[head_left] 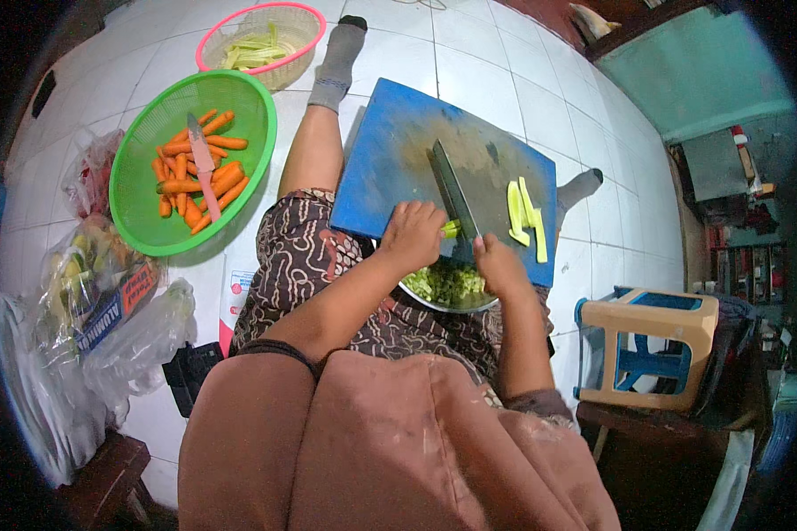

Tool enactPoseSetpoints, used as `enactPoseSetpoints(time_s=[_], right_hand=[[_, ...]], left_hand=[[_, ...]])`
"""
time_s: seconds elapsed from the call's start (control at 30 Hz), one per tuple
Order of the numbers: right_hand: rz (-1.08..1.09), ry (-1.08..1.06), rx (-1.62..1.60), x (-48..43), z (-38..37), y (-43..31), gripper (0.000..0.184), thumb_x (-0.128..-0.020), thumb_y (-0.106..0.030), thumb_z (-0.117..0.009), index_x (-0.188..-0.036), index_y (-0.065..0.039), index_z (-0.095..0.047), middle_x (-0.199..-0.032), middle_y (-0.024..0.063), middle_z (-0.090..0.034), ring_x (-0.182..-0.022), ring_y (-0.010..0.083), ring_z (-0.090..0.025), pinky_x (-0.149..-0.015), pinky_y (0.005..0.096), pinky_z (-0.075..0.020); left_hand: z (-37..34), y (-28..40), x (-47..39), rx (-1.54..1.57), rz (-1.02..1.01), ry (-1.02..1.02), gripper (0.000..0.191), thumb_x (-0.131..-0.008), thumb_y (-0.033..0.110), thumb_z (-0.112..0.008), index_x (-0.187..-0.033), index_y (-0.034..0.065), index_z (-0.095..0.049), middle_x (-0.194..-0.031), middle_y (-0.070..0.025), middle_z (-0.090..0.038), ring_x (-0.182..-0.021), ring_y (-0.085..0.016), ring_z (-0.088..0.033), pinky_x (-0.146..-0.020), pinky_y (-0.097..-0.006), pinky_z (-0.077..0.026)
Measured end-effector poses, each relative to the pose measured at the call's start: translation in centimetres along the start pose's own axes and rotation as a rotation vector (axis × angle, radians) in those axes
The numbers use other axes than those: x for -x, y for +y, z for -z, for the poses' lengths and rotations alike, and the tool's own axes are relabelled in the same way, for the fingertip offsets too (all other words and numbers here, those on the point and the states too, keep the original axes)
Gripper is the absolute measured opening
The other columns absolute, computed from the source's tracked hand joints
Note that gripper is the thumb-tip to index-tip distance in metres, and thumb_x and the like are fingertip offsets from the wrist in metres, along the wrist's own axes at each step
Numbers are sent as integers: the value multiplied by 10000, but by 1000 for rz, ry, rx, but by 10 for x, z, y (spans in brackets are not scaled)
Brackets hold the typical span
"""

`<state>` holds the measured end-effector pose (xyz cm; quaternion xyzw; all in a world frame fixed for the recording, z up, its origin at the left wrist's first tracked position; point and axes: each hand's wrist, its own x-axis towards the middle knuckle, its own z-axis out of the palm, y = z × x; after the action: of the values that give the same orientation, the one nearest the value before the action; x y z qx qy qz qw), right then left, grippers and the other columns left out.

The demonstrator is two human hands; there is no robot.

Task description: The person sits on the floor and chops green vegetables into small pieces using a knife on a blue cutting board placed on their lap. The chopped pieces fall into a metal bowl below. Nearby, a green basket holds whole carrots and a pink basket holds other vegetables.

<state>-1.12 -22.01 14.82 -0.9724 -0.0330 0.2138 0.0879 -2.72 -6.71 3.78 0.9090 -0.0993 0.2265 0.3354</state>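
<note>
My right hand [503,264] grips the handle of a long kitchen knife [457,189], whose blade slants up and left over a blue cutting board [386,159]. Beside the blade, my left hand [413,232] holds pale green vegetable strips [450,229] against the board, their far ends hidden by fingers. Several cucumber-like strips [528,216] lie on the board's right part. Below the board's near edge, between my legs, a metal bowl [451,307] holds chopped green pieces [468,284]. The board partly covers this bowl.
A green plastic colander [133,143] at left holds carrots [179,176] and a pink knife [202,159]. Behind it, a pink-rimmed basket [322,30] contains green strips. Plastic bags [73,265] lie far left. A beige and blue stool [697,345] is at right.
</note>
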Motion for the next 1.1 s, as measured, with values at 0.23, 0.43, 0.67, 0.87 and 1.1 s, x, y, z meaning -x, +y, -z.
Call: enactPoseSetpoints(time_s=[0.23,0.43,0.67,0.87,1.1], right_hand=[[6,-60,127,10,6,2,422,-974,-360,-363,-1048,-10,-587,-981,265,-636,-941,435,-605,-828,524,-453],[-63,-201,-188,12,32,-9,439,-979,-366,-361,-1042,5,-588,-954,271,-633,-938,436,-598,-817,514,-453],[-103,-219,39,25,43,-9,415,-975,-364,-368,-1031,-26,-603,-951,232,-646,-933,420,-603,-804,506,-460],[45,-148,265,29,42,-11,434,-972,-389,-362,-1043,-29,-594,-966,246,-640,-935,429,-603,-805,518,-458],[54,-94,-32,-10,0,4,464,-975,-397,-351,-1039,-6,-593,-979,272,-630,-963,447,-588,-836,517,-449]], left_hand=[[-1,-1,0,15,-7,-9,130,-777,158,-615,-865,77,-564,-871,-103,-540,-876,-300,-522,-796,-436,-376],[0,-4,-1,5,6,5,112,-767,135,-619,-856,86,-572,-860,-95,-544,-884,-294,-526,-800,-430,-379],[-5,-4,-1,7,-33,71,66,-742,89,-605,-800,96,-573,-829,-72,-530,-839,-273,-517,-771,-409,-364],[-4,-4,2,-3,-31,69,67,-744,90,-606,-801,98,-571,-824,-71,-528,-834,-267,-515,-765,-406,-364],[0,-3,-1,13,-8,13,103,-768,130,-616,-839,77,-565,-865,-94,-541,-890,-294,-525,-785,-429,-379]])
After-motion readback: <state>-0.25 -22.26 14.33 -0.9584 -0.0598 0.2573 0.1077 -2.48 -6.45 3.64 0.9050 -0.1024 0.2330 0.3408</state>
